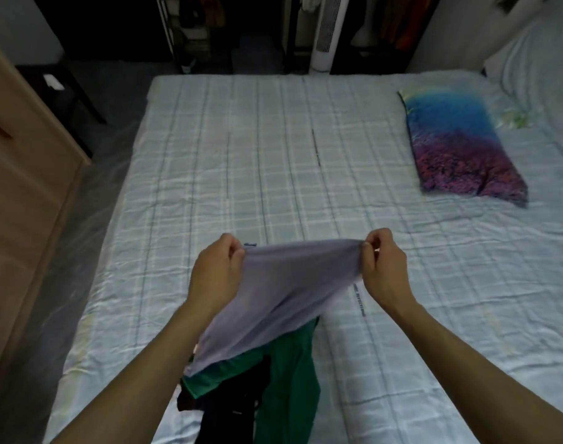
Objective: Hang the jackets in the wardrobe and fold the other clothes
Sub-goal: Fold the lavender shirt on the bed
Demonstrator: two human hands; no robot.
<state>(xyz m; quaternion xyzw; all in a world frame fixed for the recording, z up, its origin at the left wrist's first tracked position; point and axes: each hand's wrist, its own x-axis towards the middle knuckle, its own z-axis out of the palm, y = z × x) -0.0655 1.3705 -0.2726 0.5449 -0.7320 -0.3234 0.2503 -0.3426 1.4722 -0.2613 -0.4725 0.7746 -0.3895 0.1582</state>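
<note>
- At the near edge of the bed [209, 161] lies a small pile: a green garment [289, 379] on top of a dark garment [228, 418], both on the checked sheet.
- Above this pile hangs a pale lilac cloth [273, 293]. Its lower corner falls down onto the green garment, and its upper edge is stretched in the air between the two hands.
- The left hand [216, 277] has its fingers curled and pinches the left end of the upper edge.
- The right hand [382, 267] pinches the right end of the same edge between thumb and fingers.
- Farther away, on the right part of the bed, lies a pillow [459, 145] with a blue and purple print, well apart from the clothes.
- On the left stands a light wooden cabinet [20, 187] beside the bed.
- Beyond the far edge of the bed stands a white tower fan [326, 30], and to the right of it dark hanging clothes [398, 24] show in an open wardrobe, dim and blurred.
</note>
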